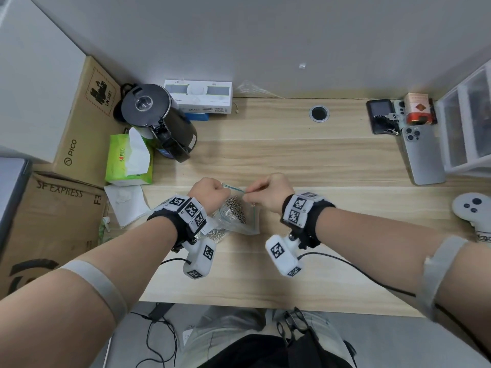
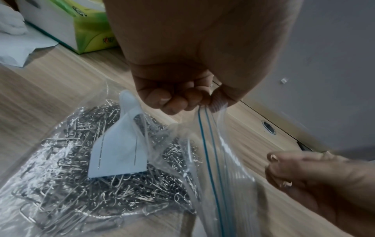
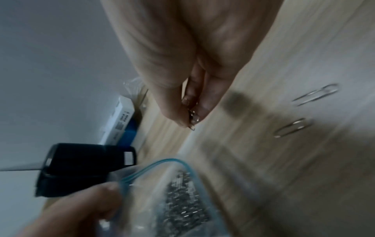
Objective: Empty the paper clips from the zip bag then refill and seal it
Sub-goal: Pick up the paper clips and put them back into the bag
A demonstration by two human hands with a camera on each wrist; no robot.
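Our left hand (image 1: 210, 188) pinches the blue-striped zip edge of a clear plastic zip bag (image 2: 213, 160), holding its mouth open just above the pale wood table (image 1: 292, 160); the bag is full of silver wire paper clips (image 2: 81, 176) w/ a white paper slip on top. Our right hand (image 1: 268, 192), at the bag's mouth, has its grip pinched on a few clips. Two loose clips (image 3: 304, 112) lie on the table nearby, blurred in the right wrist view.
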